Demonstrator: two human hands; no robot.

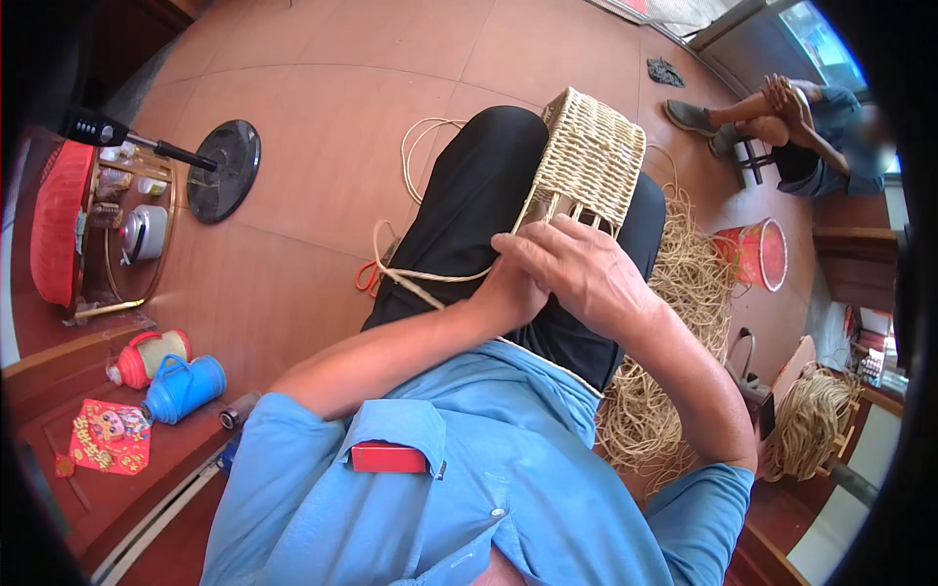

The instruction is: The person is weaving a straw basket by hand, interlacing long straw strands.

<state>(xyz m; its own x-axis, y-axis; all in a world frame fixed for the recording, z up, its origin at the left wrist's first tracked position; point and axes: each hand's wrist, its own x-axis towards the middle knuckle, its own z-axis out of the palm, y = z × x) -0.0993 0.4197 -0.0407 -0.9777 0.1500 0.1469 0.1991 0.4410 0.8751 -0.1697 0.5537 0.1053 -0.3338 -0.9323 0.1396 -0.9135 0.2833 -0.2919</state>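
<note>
A pale woven cord basket [591, 151] lies over my lap, with bare strands at its lower end between my black-trousered knees. My right hand [586, 269] is bent over those strands, its fingers closed around something I cannot make out. My left hand [513, 288] is beneath it, mostly covered, so its fingers are hidden. A loose cord [430, 275] runs from near my hands across my left thigh and loops down to the floor [332, 146].
Right: a heap of cord [684, 254], red bucket [770, 254], cord hank [811, 430], seated person [821, 146]. Left: black stand base [224, 171], kettle [145, 232] in a trolley, red flask [147, 358], blue flask [186, 391], orange scissors [367, 278].
</note>
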